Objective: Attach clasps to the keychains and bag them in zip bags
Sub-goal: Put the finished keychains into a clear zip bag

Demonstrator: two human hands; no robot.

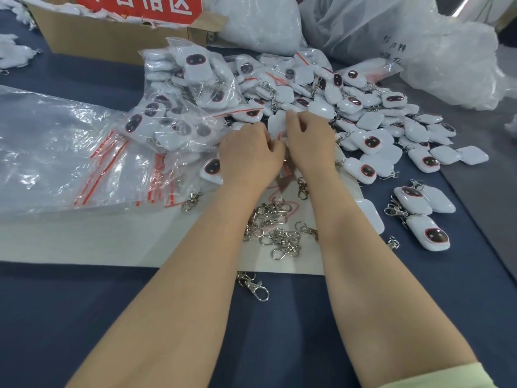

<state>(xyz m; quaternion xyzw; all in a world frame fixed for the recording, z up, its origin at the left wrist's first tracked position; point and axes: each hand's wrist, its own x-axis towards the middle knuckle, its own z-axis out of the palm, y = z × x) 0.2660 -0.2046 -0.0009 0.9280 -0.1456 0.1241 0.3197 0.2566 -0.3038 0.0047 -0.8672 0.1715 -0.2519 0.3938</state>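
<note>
We note left hand [249, 154] and right hand [309, 140] both curled, pinching one white keychain [277, 122] at the near edge of the keychain heap [363, 113], mid-desk [84, 317]; loose clasps [275, 228] lie nearer on a white sheet [112, 242], zip bags [134, 175] toward the left edge.

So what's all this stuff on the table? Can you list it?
loose keychains: dozens, white with dark faces, heaped centre right
bagged keychains: a pile, white in clear bags, left of the heap
empty zip bags: a stack, clear with red strips, far left
clasps: a dozen or more, silver, on the white sheet between the forearms
cardboard box: one, brown with a red sign, top left
plastic sacks: several, clear white, top right
table cloth: one, dark blue, under everything
held keychain: one, white, between both hands
left hand: one, gripping the held keychain
right hand: one, pinching the held keychain
</note>
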